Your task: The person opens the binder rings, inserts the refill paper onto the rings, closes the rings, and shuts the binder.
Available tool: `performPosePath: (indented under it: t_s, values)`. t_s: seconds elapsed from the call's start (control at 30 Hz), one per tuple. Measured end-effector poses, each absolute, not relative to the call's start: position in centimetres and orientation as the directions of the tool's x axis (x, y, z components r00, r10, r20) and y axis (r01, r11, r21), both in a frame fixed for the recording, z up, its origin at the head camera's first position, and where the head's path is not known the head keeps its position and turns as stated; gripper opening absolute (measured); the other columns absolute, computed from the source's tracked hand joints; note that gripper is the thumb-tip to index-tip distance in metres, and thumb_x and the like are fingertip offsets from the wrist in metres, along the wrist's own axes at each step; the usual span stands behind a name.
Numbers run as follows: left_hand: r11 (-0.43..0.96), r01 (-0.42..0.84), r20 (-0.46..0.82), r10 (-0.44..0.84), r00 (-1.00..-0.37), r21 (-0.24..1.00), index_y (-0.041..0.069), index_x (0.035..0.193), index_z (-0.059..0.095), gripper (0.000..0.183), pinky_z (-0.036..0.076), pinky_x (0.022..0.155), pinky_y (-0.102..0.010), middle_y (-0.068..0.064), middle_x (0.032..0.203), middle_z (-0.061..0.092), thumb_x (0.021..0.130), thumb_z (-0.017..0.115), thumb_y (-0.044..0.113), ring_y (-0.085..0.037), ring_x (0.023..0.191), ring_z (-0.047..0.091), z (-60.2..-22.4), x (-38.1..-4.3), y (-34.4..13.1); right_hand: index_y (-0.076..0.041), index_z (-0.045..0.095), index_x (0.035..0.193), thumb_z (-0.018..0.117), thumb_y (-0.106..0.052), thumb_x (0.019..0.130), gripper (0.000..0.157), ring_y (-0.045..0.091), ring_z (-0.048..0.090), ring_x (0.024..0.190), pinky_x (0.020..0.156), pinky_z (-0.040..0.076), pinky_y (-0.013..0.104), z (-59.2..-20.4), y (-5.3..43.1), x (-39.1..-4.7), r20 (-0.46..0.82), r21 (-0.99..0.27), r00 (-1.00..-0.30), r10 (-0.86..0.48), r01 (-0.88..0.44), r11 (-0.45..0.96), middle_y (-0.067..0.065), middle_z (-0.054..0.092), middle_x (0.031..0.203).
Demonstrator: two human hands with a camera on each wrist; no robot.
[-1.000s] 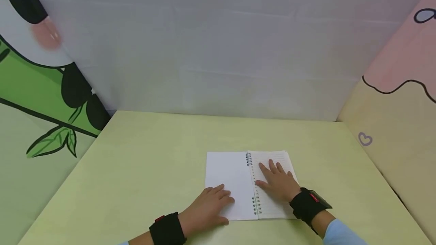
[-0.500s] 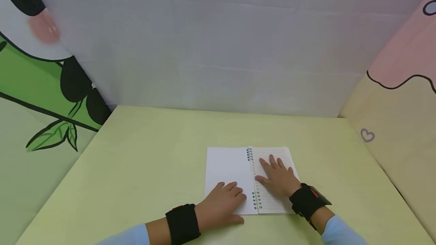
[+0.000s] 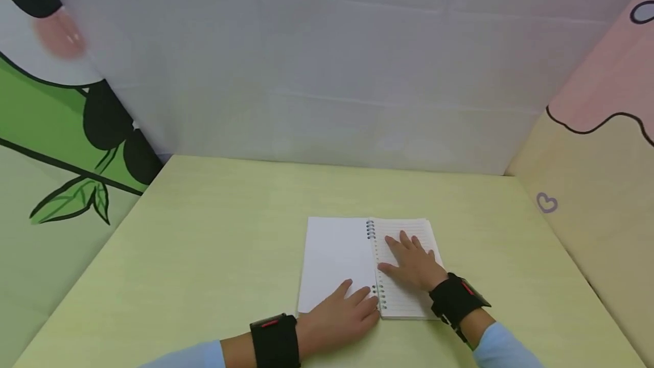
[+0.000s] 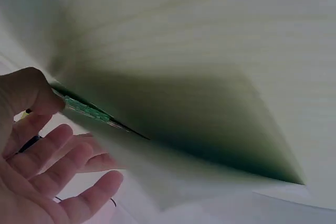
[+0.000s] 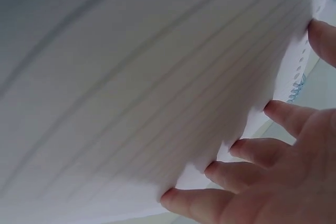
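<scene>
An open spiral notebook (image 3: 339, 254) lies on the table, its blank white side to the left and a lined page (image 3: 411, 300) to the right. At its near edge by the spiral, my left hand (image 3: 339, 320) pinches the notebook, index finger above and thumb (image 4: 37, 90) at the edge below. The thumb is hidden in the head view. In the left wrist view a dark gap shows under the white side, so its near edge is raised. My right hand (image 3: 416, 266) presses the lined page with spread fingers; those fingertips (image 5: 169, 196) touch the paper in the right wrist view.
Pale yellow table surface (image 3: 219, 231) surrounds the notebook. A grey-white wall panel (image 3: 327, 72) stands behind it, with printed panels on the left and right sides. Both wrists wear black straps.
My left hand has moved right across the white side to the spiral, and its thumb has gone out of sight below. The white side's near edge has risen slightly. My right hand stays on the page.
</scene>
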State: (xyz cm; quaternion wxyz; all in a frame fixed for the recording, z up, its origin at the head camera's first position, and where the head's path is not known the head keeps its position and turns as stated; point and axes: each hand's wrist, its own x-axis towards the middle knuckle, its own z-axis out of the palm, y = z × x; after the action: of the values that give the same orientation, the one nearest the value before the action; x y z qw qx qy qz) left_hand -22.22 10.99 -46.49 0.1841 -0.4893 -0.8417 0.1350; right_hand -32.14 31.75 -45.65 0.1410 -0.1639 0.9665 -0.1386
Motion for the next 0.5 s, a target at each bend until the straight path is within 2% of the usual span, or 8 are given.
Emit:
performPosePath:
  t_s: [0.07, 0.13, 0.23, 0.3, 0.4, 0.5]
  values:
    - [0.469, 0.775, 0.15, 0.88, -0.45, -0.423, 0.022, 0.121, 0.06, 0.027, 0.053, 0.092, -0.042, 0.005, 0.125, 0.064, 0.094, 0.053, 0.024, -0.017, 0.117, 0.056, -46.6, -21.8, 9.8, -0.007, 0.037, 0.149, 0.056, -0.049, 0.09, 0.075, 0.054, 0.02, 0.138, 0.101, 0.022, 0.081, -45.8, 31.7, -32.2, -0.227, -0.322, -0.908, -0.352, -0.271, 0.907, 0.033, 0.026, 0.155]
    - [0.492, 0.769, 0.121, 0.864, -0.489, -0.408, 0.023, 0.128, 0.058, 0.034, 0.051, 0.095, -0.046, 0.003, 0.132, 0.063, 0.095, 0.052, 0.024, -0.019, 0.122, 0.054, -46.4, -21.5, 8.3, -0.008, 0.037, 0.149, 0.056, -0.05, 0.09, 0.075, 0.054, 0.019, 0.138, 0.101, 0.021, 0.08, -46.0, 31.6, -32.2, -0.226, -0.321, -0.91, -0.347, -0.267, 0.909, 0.032, 0.025, 0.155]
    - [0.6, 0.724, 0.119, 0.791, -0.6, -0.339, 0.02, 0.131, 0.057, 0.039, 0.048, 0.098, -0.049, -0.001, 0.135, 0.061, 0.093, 0.054, 0.021, -0.023, 0.125, 0.052, -45.9, -21.6, 5.8, -0.009, 0.037, 0.149, 0.057, -0.049, 0.089, 0.075, 0.053, 0.018, 0.139, 0.102, 0.019, 0.08, -46.1, 31.5, -32.1, -0.223, -0.323, -0.915, -0.335, -0.255, 0.911, 0.031, 0.025, 0.156]
    - [0.698, 0.663, 0.174, 0.712, -0.68, -0.27, 0.016, 0.129, 0.059, 0.043, 0.049, 0.096, -0.049, -0.005, 0.133, 0.063, 0.087, 0.063, 0.022, -0.025, 0.122, 0.054, -45.7, -22.0, 4.3, -0.009, 0.038, 0.149, 0.058, -0.048, 0.089, 0.074, 0.053, 0.018, 0.139, 0.102, 0.019, 0.08, -46.1, 31.5, -32.1, -0.218, -0.33, -0.917, -0.334, -0.253, 0.909, 0.031, 0.025, 0.156]
    - [0.827, 0.56, 0.276, 0.551, -0.788, -0.053, 0.006, 0.124, 0.061, 0.054, 0.052, 0.09, -0.048, -0.012, 0.126, 0.067, 0.076, 0.076, 0.026, -0.028, 0.115, 0.058, -45.5, -22.9, 2.5, -0.009, 0.037, 0.149, 0.059, -0.047, 0.089, 0.074, 0.053, 0.018, 0.139, 0.103, 0.018, 0.08, -46.1, 31.5, -32.0, -0.214, -0.336, -0.919, -0.332, -0.25, 0.908, 0.031, 0.025, 0.156]
    - [0.839, 0.487, 0.293, 0.415, -0.861, 0.244, -0.004, 0.125, 0.06, 0.067, 0.055, 0.085, -0.048, -0.019, 0.118, 0.07, 0.071, 0.081, 0.03, -0.031, 0.106, 0.064, -45.4, -23.9, 1.8, -0.009, 0.037, 0.149, 0.059, -0.047, 0.089, 0.074, 0.053, 0.018, 0.139, 0.103, 0.018, 0.08, -46.2, 31.4, -31.9, -0.212, -0.342, -0.922, -0.323, -0.24, 0.909, 0.031, 0.025, 0.156]
